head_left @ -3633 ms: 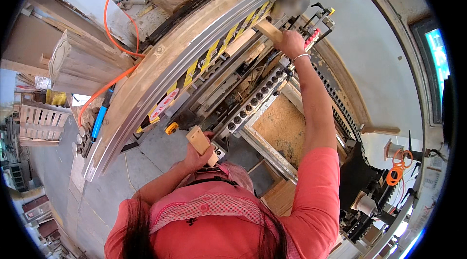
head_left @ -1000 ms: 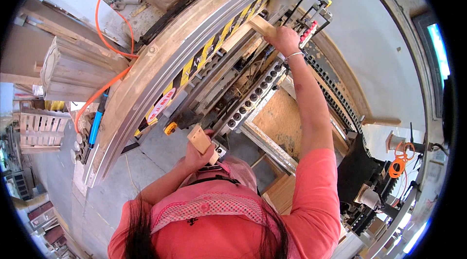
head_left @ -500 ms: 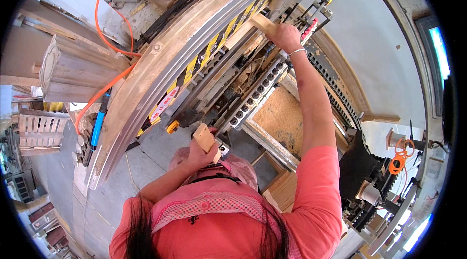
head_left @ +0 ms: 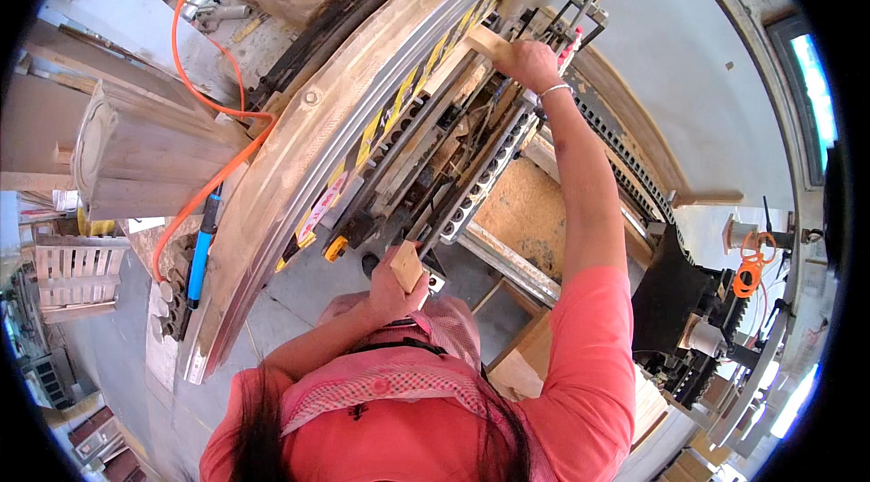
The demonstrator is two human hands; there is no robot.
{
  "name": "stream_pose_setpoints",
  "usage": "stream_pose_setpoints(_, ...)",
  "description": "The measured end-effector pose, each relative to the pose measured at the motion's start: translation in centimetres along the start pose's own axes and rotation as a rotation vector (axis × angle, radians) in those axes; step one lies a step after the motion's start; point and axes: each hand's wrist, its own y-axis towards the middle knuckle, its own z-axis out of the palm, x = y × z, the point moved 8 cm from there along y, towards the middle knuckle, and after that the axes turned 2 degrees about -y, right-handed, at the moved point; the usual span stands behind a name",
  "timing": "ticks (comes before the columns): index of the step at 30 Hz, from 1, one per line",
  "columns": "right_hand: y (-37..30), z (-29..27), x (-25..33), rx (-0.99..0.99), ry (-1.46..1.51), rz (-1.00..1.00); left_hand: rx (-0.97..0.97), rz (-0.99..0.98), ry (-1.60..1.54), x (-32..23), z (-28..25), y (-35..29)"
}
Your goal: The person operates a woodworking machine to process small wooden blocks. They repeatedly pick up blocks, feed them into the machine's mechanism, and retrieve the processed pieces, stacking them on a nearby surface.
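Note:
In front of my waist my left hand [head_left: 396, 285] is closed round a short wooden block [head_left: 407, 265], whose pale face points up and to the right. My right arm is stretched far forward, and my right hand [head_left: 533, 65] grips the end of a flat wooden board [head_left: 490, 45]. That board lies over the far part of a long machine bed [head_left: 426, 142]. Beside the bed runs a rail with a row of round black wheels [head_left: 489, 176]. Yellow-black striped tape [head_left: 399, 106] edges the machine's left side.
A long wooden beam [head_left: 272, 156] borders the machine on the left. An orange hose [head_left: 204, 201] crosses it near a blue tube-shaped tool [head_left: 199, 260]. To the right are a chipboard panel [head_left: 521, 210], a black chain track [head_left: 625, 169] and a hanging orange coil [head_left: 749, 275].
My left hand, with the block, has moved slightly right and the block has turned. My right hand stays on the board at nearly the same place. The view has shifted a little.

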Motion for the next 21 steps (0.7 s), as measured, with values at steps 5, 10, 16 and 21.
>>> stream_pose_setpoints(5,-0.3,-0.3,0.2,-0.028,0.012,-0.008,0.002,0.014,0.055,0.4,0.2,-0.2)
stream_pose_setpoints(10,-0.3,-0.3,-0.3,-0.060,0.035,-0.070,0.036,-0.069,0.123,-0.4,0.0,0.0)
stream_pose_setpoints(16,-0.3,-0.7,0.2,-0.108,0.001,-0.173,-0.064,-0.023,0.115,-1.1,-0.4,-0.3)
stream_pose_setpoints(21,-0.1,-0.1,-0.1,-0.111,0.040,-0.186,-0.083,-0.028,0.125,-0.9,-0.4,-0.6)
